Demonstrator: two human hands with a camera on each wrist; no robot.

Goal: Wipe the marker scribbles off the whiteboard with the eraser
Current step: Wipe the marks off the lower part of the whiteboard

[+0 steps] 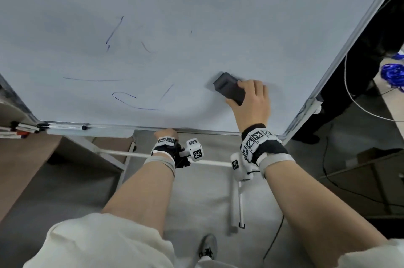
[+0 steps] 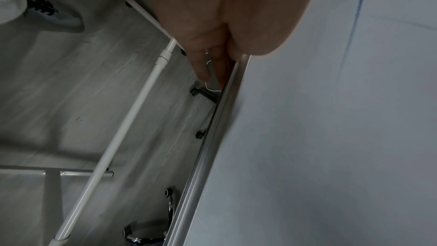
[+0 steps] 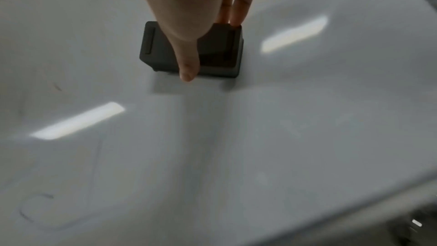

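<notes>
Grey floor, standing whiteboard (image 1: 196,5) | eraser (image 1: 228,88) flat on board, lower right of scribbles (image 1: 131,101) | right hand (image 1: 251,103) pinches its sides; looks light, rigid | left hand (image 2: 212,25) fingers curl behind bottom frame (image 2: 212,137)

A whiteboard (image 1: 196,5) on a white stand (image 1: 218,162) fills the scene. Blue scribbles (image 1: 131,101) mark its left half; the eraser (image 1: 228,88) lies flat against it at the right. Markers (image 1: 24,130) rest on the tray (image 1: 87,131) at the near left edge.
</notes>
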